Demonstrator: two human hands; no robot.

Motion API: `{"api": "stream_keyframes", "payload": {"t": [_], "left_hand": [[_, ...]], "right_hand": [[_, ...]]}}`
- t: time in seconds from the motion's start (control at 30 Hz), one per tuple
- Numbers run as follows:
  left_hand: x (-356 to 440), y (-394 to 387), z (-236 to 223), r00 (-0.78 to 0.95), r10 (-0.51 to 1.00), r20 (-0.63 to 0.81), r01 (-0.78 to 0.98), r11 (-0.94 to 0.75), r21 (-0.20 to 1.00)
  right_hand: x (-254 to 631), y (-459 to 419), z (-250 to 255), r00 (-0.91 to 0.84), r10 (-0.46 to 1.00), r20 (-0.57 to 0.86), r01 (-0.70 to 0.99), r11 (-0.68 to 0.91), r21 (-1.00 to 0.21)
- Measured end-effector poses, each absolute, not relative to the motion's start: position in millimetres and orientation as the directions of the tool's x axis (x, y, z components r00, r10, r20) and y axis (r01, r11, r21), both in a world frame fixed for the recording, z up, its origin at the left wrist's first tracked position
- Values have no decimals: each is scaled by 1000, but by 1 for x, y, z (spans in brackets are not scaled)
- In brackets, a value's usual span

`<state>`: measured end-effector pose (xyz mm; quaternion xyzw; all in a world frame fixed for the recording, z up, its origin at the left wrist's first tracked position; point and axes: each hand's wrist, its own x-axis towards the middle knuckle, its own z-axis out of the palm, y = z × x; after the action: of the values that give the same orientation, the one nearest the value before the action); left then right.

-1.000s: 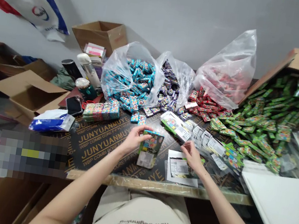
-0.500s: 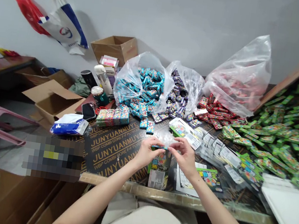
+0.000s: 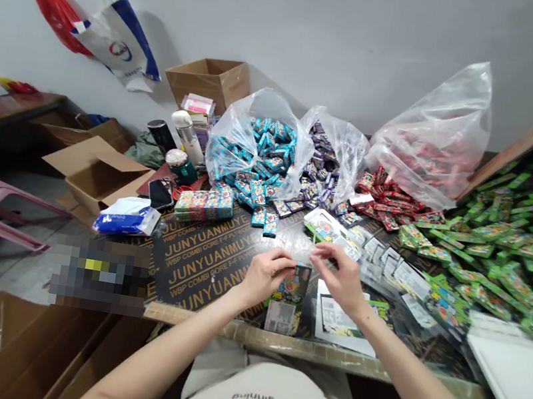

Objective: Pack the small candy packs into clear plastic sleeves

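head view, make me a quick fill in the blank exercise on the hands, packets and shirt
The person's ____ hand holds the dark printed pack by its top.
The red packets lie between the purple packets and the ____ packets.
The shirt reads "Every day is a new ____".

Missing words: left; green; beginning
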<state>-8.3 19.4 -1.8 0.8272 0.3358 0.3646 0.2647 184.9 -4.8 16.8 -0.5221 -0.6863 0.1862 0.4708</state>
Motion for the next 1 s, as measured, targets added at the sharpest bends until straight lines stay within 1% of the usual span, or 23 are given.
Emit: {"api": "stream_keyframes", "payload": {"t": [0.07,0.13,0.17,0.23,0.3,0.33,0.4,0.53,0.63,0.77,0.9,1.0], "left_hand": [[-9,19,0,500,759,417,373,-623,687],[-10,20,1,472,785,402,359,-588,725],[-10,20,2,451,802,391,348,-562,751],[-10,21,1,394,844,364,333,-501,799],[-11,22,0,337,879,337,334,-446,830],[-11,22,0,321,889,327,337,-430,838],[-11,23,0,316,893,320,343,-423,839],[-12,21,6,360,867,345,348,-468,812],[-10,19,10,368,858,359,355,-486,798],[-4,18,6,301,884,357,368,-453,812],[0,18,3,259,905,338,352,-415,839],[-1,19,5,238,919,315,336,-382,861]], "right_hand": [[185,7,35,16,895,447,521,374,-768],[183,20,50,-45,916,398,474,370,-799],[182,26,55,-100,934,342,436,350,-829],[178,35,59,-221,957,187,345,256,-903],[175,41,58,-325,944,52,256,141,-956],[174,43,56,-367,930,14,223,102,-969],[172,46,52,-448,894,-19,201,81,-976],[170,48,44,-555,831,-45,236,106,-966],[168,48,38,-553,832,-50,246,106,-963],[164,48,30,-527,848,-57,249,90,-964],[163,45,29,-497,867,-37,258,107,-960],[161,39,25,-390,920,-47,212,40,-976]]}}
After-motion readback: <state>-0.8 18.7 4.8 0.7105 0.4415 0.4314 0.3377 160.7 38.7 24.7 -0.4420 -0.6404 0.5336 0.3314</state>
